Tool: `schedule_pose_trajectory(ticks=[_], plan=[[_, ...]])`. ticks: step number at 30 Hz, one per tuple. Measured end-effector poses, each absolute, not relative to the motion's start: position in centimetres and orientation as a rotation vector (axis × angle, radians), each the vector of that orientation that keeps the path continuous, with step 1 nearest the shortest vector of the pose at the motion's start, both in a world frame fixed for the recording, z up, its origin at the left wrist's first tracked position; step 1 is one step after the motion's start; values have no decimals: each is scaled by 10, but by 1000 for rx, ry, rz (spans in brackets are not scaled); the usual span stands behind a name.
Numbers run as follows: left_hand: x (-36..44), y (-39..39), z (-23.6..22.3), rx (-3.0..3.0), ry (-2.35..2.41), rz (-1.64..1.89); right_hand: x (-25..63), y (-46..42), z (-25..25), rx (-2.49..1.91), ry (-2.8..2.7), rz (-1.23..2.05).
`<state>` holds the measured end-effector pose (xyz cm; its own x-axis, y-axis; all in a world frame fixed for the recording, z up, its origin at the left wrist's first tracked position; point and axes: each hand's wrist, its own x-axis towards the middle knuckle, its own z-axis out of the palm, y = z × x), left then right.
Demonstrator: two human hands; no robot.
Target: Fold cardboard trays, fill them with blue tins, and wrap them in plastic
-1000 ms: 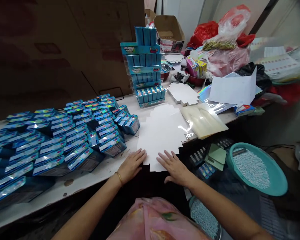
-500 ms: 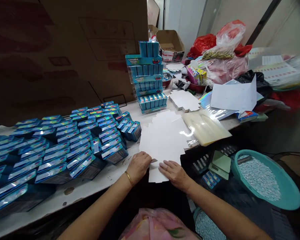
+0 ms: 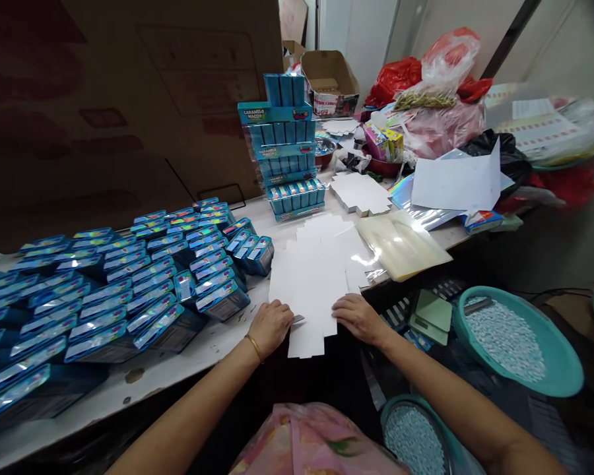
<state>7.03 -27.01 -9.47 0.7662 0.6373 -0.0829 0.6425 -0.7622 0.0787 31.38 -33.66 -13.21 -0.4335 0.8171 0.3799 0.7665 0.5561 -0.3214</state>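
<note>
Left hand (image 3: 272, 324): fingers curled closed at left edge of white card (image 3: 309, 277), small flap showing beside fingertips. Right hand (image 3: 359, 316): fingers half bent over card's right edge; thumb hidden, cannot tell whether it grips. Card lies on worktop (image 3: 178, 361), near end jutting past front edge. Blue boxes (image 3: 222, 295) in rows to left; tiered display stand (image 3: 292, 150) behind card; translucent sheets (image 3: 400, 245) to right.

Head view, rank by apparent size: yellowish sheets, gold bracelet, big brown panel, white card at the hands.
1. big brown panel
2. white card
3. yellowish sheets
4. gold bracelet
Apparent size only; the panel stands farther back.
</note>
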Motion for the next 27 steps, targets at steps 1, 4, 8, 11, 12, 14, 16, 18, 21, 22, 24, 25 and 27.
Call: schedule_pose_trajectory(ticks=[1,4,8,11,12,14,16,18,21,22,24,25,27], plan=[[72,-271,-93,2847,1051,-76,312,-333,-126,-1288,-2296,160],[73,-272,-90,2844,1035,-88,307,-323,-109,-1347,-2278,217],[71,-268,-93,2812,1009,-70,307,-314,-106,-1384,-2329,267],[70,-268,-97,2810,947,-29,303,-316,-114,-1544,-2306,255],[71,-269,-98,2812,936,-15,300,-318,-117,-1619,-2288,209],[74,-269,-98,2814,966,26,290,-321,-119,-1682,-2296,51],[78,-268,-97,2819,1015,56,279,-320,-117,-1594,-2386,-123],[85,-264,-97,2825,1027,35,269,-314,-116,-1434,-2527,-233],[96,-257,-98,2838,1032,-60,259,-300,-119,-1281,-2682,-280],[100,-256,-99,2848,1038,-86,258,-296,-120,-1259,-2704,-275],[107,-256,-100,2867,1048,-112,257,-290,-122,-1253,-2721,-258],[110,-256,-100,2874,1045,-116,258,-289,-121,-1248,-2732,-245],[113,-257,-99,2883,1031,-112,261,-293,-116,-1222,-2747,-218]])
